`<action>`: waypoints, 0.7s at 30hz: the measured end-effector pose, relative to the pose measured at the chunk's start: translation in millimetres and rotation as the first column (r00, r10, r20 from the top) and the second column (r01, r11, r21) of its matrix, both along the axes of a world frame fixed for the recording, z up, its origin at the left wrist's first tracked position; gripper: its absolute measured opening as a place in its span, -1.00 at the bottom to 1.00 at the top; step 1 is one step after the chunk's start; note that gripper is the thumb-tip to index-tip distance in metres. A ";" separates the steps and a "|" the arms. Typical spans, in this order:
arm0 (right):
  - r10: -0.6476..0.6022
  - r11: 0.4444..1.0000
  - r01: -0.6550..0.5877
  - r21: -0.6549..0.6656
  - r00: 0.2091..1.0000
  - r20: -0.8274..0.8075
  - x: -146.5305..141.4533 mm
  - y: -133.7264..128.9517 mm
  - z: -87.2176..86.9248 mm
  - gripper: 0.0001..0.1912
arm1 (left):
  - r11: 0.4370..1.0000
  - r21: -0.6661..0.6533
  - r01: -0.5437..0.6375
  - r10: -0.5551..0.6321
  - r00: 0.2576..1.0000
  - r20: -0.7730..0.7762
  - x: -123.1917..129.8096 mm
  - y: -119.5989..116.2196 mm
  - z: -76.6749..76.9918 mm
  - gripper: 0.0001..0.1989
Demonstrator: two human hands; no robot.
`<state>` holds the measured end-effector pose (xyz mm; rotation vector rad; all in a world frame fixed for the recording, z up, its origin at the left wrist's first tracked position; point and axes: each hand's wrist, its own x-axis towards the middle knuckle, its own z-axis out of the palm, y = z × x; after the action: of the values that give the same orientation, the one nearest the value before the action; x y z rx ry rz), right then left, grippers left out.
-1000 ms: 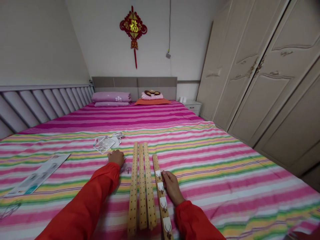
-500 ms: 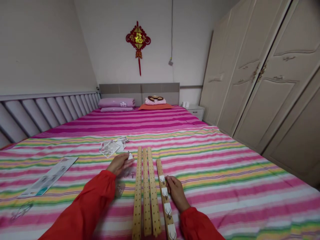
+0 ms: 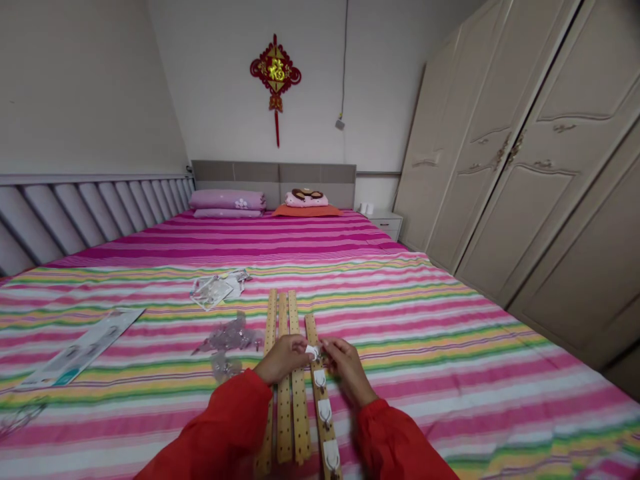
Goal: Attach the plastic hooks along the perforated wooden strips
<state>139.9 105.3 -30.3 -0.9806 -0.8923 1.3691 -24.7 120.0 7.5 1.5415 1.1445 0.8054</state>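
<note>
Both my hands meet over the rightmost strip [image 3: 320, 393] on the bed [image 3: 450, 347]: left hand [image 3: 283, 358] and right hand [image 3: 345, 363] pinched together on a small white hook [image 3: 313, 351] at the strip's far end. Hook looks light, rigid plastic, easy to fumble, so I'd grip it by its flat base edges, not the curl. Strip seems stiff, thin wood; more hooks already sit below along it.
</note>
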 end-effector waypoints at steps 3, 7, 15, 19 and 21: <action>0.081 0.997 -0.081 0.005 0.996 0.041 -0.5 2.6 9.0 -0.62 | 0.999 0.027 0.032 -0.032 0.999 0.005 5.7 6.6 -4.5 -0.71; 0.087 0.996 -0.087 -0.010 0.995 0.039 1.2 11.8 9.3 -0.63 | 0.999 -0.038 -0.026 0.029 0.995 0.100 14.6 16.8 -9.7 -0.64; -0.005 1.000 0.005 -0.015 1.000 0.014 -4.0 34.2 5.2 -0.75 | 0.921 -0.089 -0.379 0.389 0.909 0.151 26.6 37.1 -31.1 -0.62; -0.011 0.999 0.013 -0.035 0.999 0.037 -8.9 42.8 0.6 -0.80 | 0.910 -0.043 -0.413 0.415 0.904 0.104 27.9 44.4 -36.2 -0.75; -0.026 0.999 0.029 -0.043 0.997 0.068 -10.8 47.1 -2.8 -0.80 | 0.905 -0.015 -0.424 0.424 0.903 0.065 28.2 46.8 -36.4 -0.82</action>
<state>129.2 152.4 -33.1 -1.0748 -0.8985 1.3440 3.5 166.8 -28.9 1.2654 1.4550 1.1362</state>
